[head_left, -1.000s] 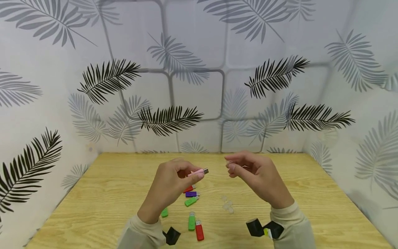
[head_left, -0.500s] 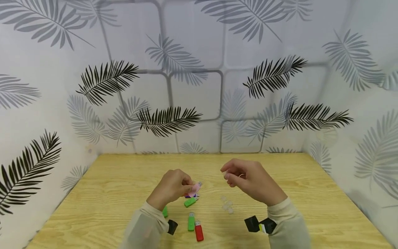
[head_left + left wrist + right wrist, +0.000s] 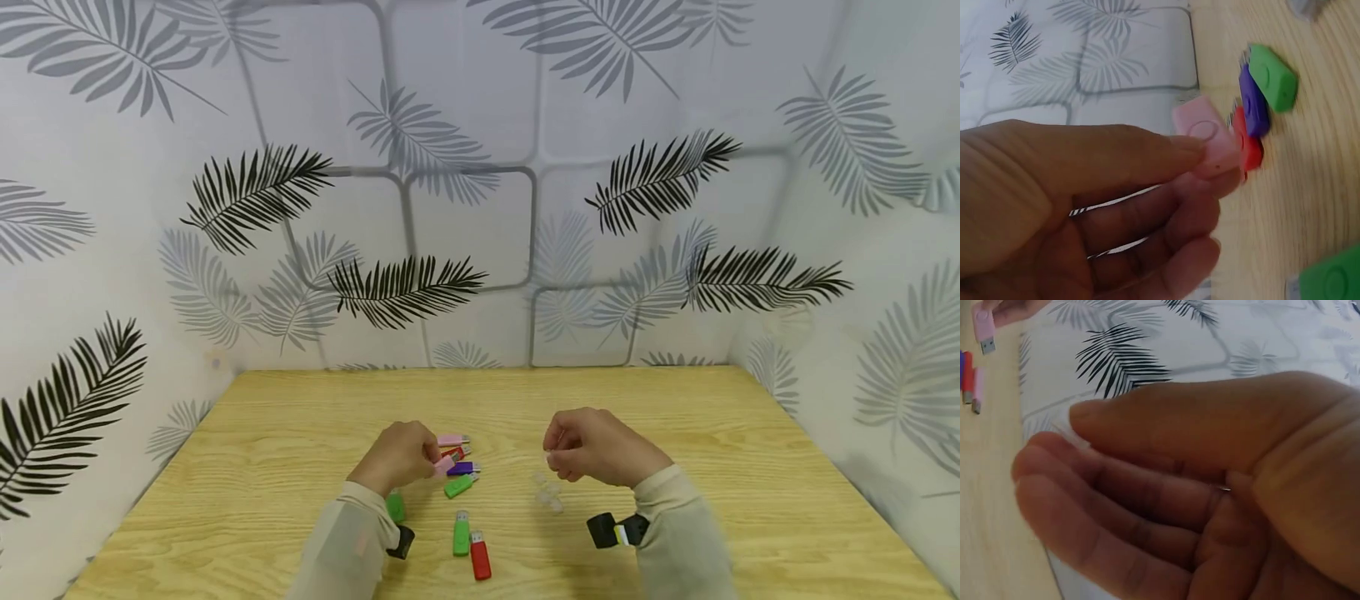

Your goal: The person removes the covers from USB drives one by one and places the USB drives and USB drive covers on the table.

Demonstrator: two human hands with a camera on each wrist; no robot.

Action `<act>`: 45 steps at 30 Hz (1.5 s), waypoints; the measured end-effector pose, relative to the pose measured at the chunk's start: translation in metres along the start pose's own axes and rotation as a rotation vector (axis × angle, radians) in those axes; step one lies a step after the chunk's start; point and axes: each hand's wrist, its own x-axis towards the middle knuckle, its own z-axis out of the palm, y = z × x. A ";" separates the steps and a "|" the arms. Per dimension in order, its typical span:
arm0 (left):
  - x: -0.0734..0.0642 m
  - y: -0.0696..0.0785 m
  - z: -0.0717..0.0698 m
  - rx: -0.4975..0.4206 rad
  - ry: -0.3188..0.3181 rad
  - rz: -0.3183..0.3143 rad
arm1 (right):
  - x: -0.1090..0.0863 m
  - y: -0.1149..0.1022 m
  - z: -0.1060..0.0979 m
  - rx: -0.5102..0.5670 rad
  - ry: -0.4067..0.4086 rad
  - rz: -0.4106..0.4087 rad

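My left hand [image 3: 397, 454] pinches a pink USB flash drive [image 3: 1205, 128] between thumb and fingers, low over the table and just left of a loose stack of other drives. A second pink drive [image 3: 452, 439] lies at the back of that stack, followed by a red drive [image 3: 1249, 140], a purple drive [image 3: 1254, 103] and a green drive [image 3: 1274, 78]. Between thumb and forefinger, my right hand [image 3: 603, 446] holds a small clear plastic cap [image 3: 1072, 433]. It hovers just behind several similar clear caps [image 3: 549, 497] on the table.
Nearer the front of the wooden table [image 3: 750, 500] lie another green drive [image 3: 461, 533] and a red drive [image 3: 481, 557] side by side. One more green drive [image 3: 394, 506] shows beside my left wrist. A leaf-patterned cloth [image 3: 472, 208] rises behind the table.
My left hand has come down and slightly left with the pink drive, uncovering the rear pink drive. My right hand has lowered toward the loose caps, still pinching its cap.
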 end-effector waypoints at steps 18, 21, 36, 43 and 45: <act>0.000 -0.021 -0.005 0.069 -0.082 -0.108 | 0.015 0.050 0.026 -0.190 0.064 0.359; 0.000 -0.022 -0.004 0.063 -0.078 -0.098 | 0.016 0.054 0.027 -0.216 0.075 0.379; 0.007 -0.029 0.009 0.069 -0.057 -0.101 | 0.019 0.061 0.032 -0.172 0.042 0.415; 0.006 -0.030 0.010 0.069 -0.062 -0.109 | 0.020 0.062 0.033 -0.164 0.049 0.419; 0.007 -0.030 0.011 0.068 -0.060 -0.110 | 0.020 0.062 0.033 -0.163 0.050 0.417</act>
